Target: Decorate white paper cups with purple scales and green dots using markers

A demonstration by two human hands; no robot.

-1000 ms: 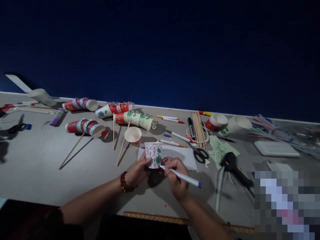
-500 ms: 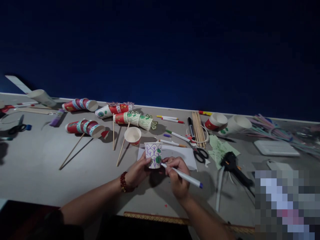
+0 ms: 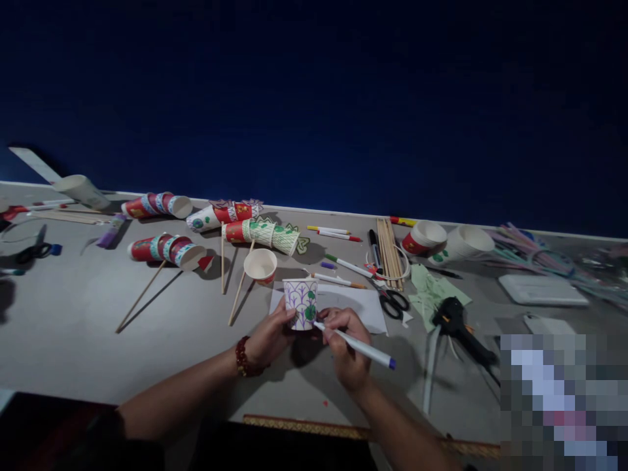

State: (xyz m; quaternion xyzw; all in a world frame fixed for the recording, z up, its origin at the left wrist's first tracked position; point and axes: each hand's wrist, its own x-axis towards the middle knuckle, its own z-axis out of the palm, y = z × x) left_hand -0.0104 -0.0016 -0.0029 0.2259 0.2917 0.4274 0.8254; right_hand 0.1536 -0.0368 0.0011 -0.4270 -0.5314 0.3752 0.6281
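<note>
Pinching a patterned cup (image 3: 300, 297) upright between fingers of the left hand (image 3: 269, 338); pinching a white marker (image 3: 370, 352) between those of the right hand (image 3: 350, 366); aiming it at the cup, just beyond these fingertips.

Cup (image 3: 298, 302): white, purple scalloped line pattern, green patches toward right side, upright, rim up, held aloft. Marker (image 3: 366, 349): white barrel, purple end, slanted, tip at cup's lower right edge; contact unclear.
</note>
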